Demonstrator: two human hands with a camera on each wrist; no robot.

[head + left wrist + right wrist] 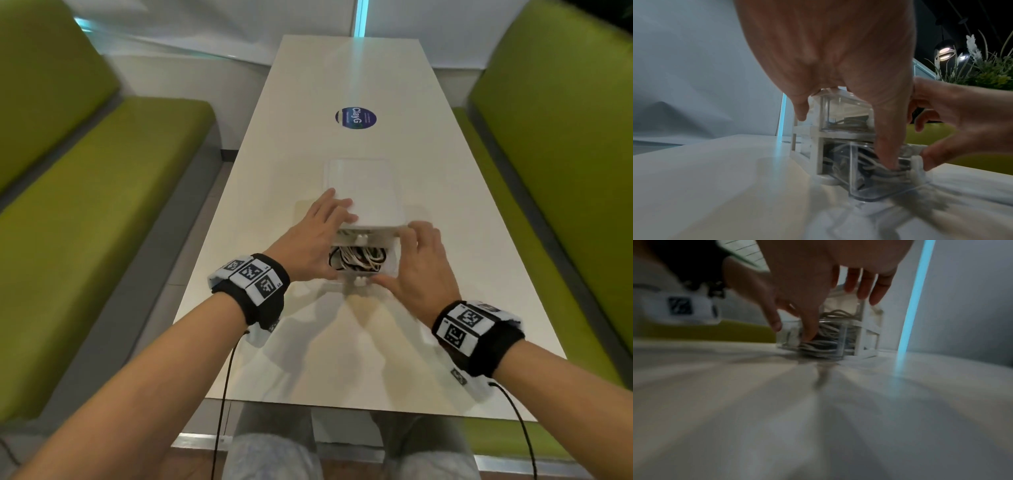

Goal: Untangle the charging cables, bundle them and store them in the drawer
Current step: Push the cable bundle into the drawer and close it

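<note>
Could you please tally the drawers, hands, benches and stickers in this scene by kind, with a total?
Drawers: 2, the upper drawer shut, the lower drawer pulled out with cables inside
Hands: 2, left hand and right hand
Green benches: 2, left bench and right bench
Round stickers: 1, the blue sticker
Total: 7

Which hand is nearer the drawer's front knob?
Right. The right hand has its thumb beside the knob at the drawer front; the left hand spans the unit's top and the drawer's left side.
</note>
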